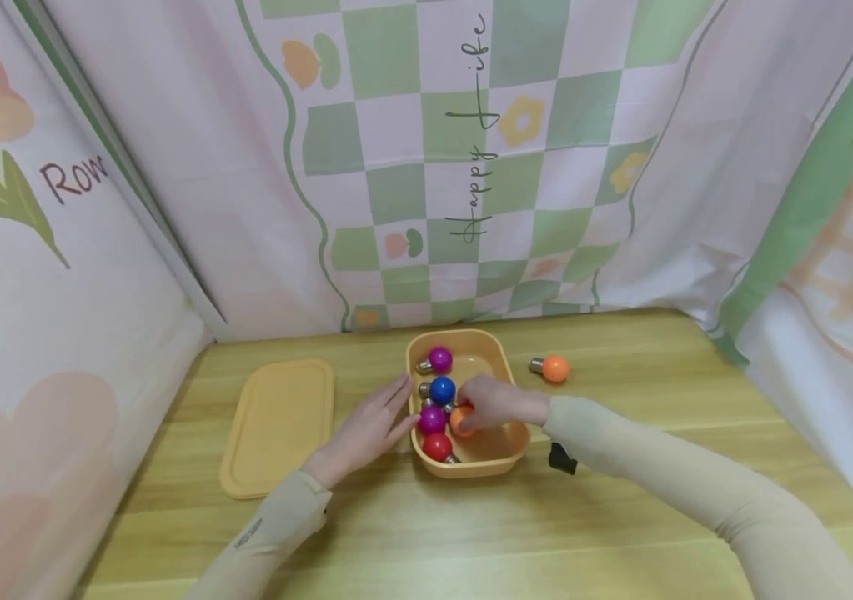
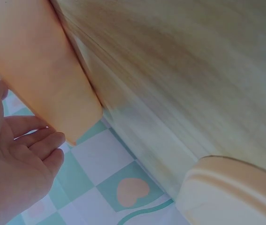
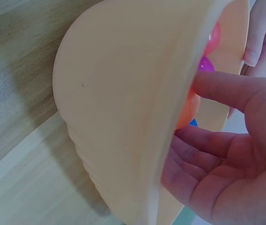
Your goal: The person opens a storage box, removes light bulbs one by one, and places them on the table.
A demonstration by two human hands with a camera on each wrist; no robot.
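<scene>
Seemingly placing, the right hand point(image 1: 497, 400) pinches an orange bulb point(image 1: 461, 422) inside the box point(image 1: 471, 471); left hand point(image 1: 369, 427), fingers relaxed, touches its nine o'clock; release seems needed next.

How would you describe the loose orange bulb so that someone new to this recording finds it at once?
On the wooden table, find the open yellow-orange box. The loose orange bulb lies to the right of its far half, metal base toward the box. Unlike the other orange bulb, which the right hand holds inside the box, this is the only bulb outside it.
</scene>
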